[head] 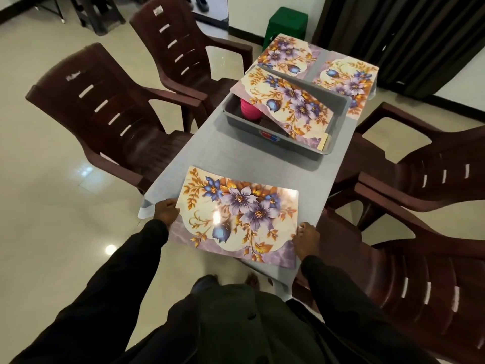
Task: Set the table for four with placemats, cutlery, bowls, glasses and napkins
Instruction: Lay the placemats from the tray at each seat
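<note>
Home dining room: clothed table [236, 153], brown plastic armchairs [110, 106] (four), tiled floor [52, 206].

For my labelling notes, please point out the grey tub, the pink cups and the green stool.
grey tub [296, 147]: head view, near wall.
pink cups [249, 109]: head view, stack's side.
green stool [288, 16]: head view, seat top.

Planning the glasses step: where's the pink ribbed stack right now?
Head view: the pink ribbed plastic stack stands in the left end of the grey plastic tub mid-table, half hidden under the floral placemat lying tilted across the tub.
</note>
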